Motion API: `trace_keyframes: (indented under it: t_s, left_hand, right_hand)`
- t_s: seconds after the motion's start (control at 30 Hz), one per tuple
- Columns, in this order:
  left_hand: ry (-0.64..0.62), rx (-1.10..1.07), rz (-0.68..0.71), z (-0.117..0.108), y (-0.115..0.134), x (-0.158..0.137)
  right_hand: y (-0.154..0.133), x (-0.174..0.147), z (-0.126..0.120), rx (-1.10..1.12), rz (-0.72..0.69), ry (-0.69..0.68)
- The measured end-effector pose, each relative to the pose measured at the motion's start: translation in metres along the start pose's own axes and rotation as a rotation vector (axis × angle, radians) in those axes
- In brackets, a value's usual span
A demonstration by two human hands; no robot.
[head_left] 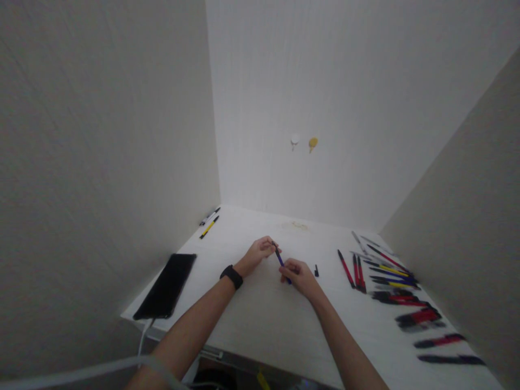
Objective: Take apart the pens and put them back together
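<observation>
Over the middle of the white table, both my hands are on one slim pen [279, 257], blue along its barrel and dark towards its upper end. My left hand [260, 251], with a black band on its wrist, pinches the dark upper end. Lower down the blue barrel, my right hand [297, 274] grips the pen between thumb and fingers. The pen is tilted, its upper end leaning left and away from me. A small black pen cap [316, 271] lies on the table just right of my right hand.
Many red, black, yellow and blue pens [392, 273] lie along the right side. At the back left are a yellow pen [209, 227] and a silver-and-black pen [210, 216]. A black tablet or phone [166, 286] with a white cable [143, 341] sits front left. Walls enclose the table.
</observation>
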State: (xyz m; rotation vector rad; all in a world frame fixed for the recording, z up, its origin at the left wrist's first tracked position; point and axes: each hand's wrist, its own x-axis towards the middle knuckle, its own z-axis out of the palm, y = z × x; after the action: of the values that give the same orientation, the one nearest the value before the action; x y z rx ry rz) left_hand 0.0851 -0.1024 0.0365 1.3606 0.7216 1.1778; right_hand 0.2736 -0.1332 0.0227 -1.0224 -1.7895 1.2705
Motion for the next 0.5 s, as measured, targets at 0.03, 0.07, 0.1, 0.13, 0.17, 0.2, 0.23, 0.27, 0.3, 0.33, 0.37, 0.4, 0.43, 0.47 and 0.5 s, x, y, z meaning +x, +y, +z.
trace_keyframes:
  t_s: [0.03,0.07,0.1,0.13,0.17,0.2,0.23,0.27,0.3,0.33,0.37,0.4,0.43,0.47,0.5]
  left_hand:
    - [-0.013,0.000,0.001,0.0001,-0.0002,0.0000]
    - [-0.026,-0.005,0.004,0.0003,-0.0003,0.0000]
    - [-0.037,-0.013,0.006,0.0006,-0.0003,-0.0001]
    - [-0.045,-0.024,0.009,0.0011,-0.0001,-0.0001]
    - [-0.053,-0.033,0.010,0.0016,0.0002,-0.0002]
    - [-0.059,-0.041,0.011,0.0023,0.0006,-0.0003]
    - [-0.065,-0.045,0.012,0.0029,0.0010,-0.0004]
    - [-0.070,-0.045,0.013,0.0034,0.0014,-0.0006]
    - [-0.073,-0.044,0.013,0.0038,0.0018,-0.0007]
    - [-0.076,-0.041,0.012,0.0040,0.0020,-0.0008]
    - [-0.081,-0.039,0.010,0.0042,0.0022,-0.0009]
    - [-0.085,-0.038,0.010,0.0042,0.0022,-0.0009]
    - [-0.088,-0.040,0.009,0.0042,0.0022,-0.0010]
    - [-0.090,-0.042,0.009,0.0041,0.0021,-0.0010]
    - [-0.094,-0.045,0.008,0.0041,0.0020,-0.0011]
  right_hand:
    - [0.0005,-0.0001,-0.0003,-0.001,-0.001,-0.003]
    - [0.0006,-0.0004,-0.0006,-0.005,-0.003,-0.009]
    - [0.0004,-0.0007,-0.0009,-0.010,-0.006,-0.022]
    - [-0.0003,-0.0011,-0.0012,-0.013,-0.008,-0.036]
    - [-0.0012,-0.0015,-0.0014,-0.016,-0.010,-0.048]
    - [-0.0025,-0.0020,-0.0016,-0.018,-0.011,-0.060]
    - [-0.0039,-0.0024,-0.0017,-0.018,-0.013,-0.070]
    - [-0.0053,-0.0028,-0.0018,-0.018,-0.015,-0.078]
    - [-0.0066,-0.0032,-0.0018,-0.020,-0.017,-0.086]
    - [-0.0077,-0.0034,-0.0019,-0.022,-0.016,-0.092]
    - [-0.0083,-0.0036,-0.0019,-0.024,-0.013,-0.101]
    - [-0.0083,-0.0036,-0.0019,-0.024,-0.009,-0.110]
    - [-0.0078,-0.0034,-0.0019,-0.019,-0.006,-0.119]
    - [-0.0068,-0.0030,-0.0019,-0.009,-0.004,-0.124]
    - [-0.0053,-0.0026,-0.0019,0.002,-0.005,-0.126]
